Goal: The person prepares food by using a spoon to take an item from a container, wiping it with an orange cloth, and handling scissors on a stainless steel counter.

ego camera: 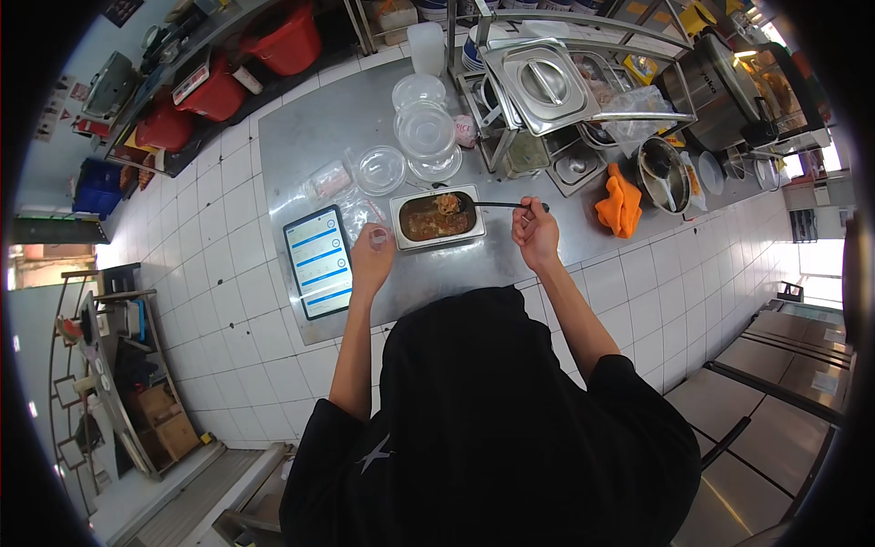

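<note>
My right hand (536, 236) grips the black handle of a ladle (502, 204). The ladle's bowl, holding chunky brown food (448, 204), is over the far right part of a rectangular steel food pan (440, 241). Brown sauce or stew (427, 222) lies in the pan. To the left of the pan, my left hand (372, 263) is curled around a small clear plastic cup (379, 236), partly hidden by the fingers. A tablet (318, 262) with a lit screen lies just left of that hand.
Clear plastic lids or bowls (425, 130) are stacked behind the pan. A lidded steel pan (543, 82) sits on a rack at the back right. An orange cloth (618, 203) and a metal pot (664, 174) with a utensil stand to the right on the steel table (321, 130).
</note>
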`<state>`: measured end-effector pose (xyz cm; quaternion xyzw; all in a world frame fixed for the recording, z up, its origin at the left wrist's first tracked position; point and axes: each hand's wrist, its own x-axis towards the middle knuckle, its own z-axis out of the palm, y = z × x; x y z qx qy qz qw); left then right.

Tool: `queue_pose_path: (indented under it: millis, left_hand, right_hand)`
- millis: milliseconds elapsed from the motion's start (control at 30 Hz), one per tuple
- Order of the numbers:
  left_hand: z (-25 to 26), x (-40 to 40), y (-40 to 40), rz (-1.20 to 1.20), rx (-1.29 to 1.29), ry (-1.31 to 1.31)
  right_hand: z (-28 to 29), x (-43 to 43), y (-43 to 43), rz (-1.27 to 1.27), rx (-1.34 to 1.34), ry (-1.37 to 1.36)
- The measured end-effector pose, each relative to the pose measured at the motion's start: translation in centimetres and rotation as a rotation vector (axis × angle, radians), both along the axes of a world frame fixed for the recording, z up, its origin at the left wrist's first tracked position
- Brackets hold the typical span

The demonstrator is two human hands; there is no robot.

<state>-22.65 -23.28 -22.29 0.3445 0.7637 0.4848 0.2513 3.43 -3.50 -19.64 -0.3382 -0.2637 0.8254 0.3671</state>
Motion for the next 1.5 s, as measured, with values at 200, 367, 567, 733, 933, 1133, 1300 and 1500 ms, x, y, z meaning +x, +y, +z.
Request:
queue_pose_path:
  millis: [200, 367, 567, 733, 933, 1133, 1300, 1500]
  left_hand:
    - [5.6, 1.8, 1.8, 0.044, 0.016, 0.152]
    - [5.5, 2.9, 4.2, -0.051, 0.177, 0.263]
    - [6.0, 3.8, 6.7, -0.180, 0.231, 0.116]
    - [6.3, 4.0, 7.7, -0.215, 0.238, -0.048]
    - [7.0, 4.4, 7.8, -0.209, 0.329, -0.062]
    - [6.6, 3.8, 7.3, -0.236, 0.320, -0.028]
    - [4.4, 3.0, 7.4, -0.366, 0.429, 0.011]
    - [6.3, 3.3, 7.1, -0.389, 0.250, 0.036]
  right_hand:
    - [3.2, 0.5, 0.6, -0.008, 0.116, 0.020]
    - [5.5, 0.3, 0.9, 0.005, 0.161, 0.090]
    - [7.6, -0.1, 0.9, 0.016, 0.197, 0.147]
    - [8.7, -0.3, 0.8, 0.031, 0.207, 0.157]
    - [9.2, -0.5, 0.6, 0.052, 0.231, 0.142]
    - [10.5, -0.4, 0.7, 0.106, 0.351, 0.064]
    - [11.9, -0.8, 0.8, 0.181, 0.608, -0.108]
    - [14.5, -2.1, 0.4, 0.290, 0.772, -0.279]
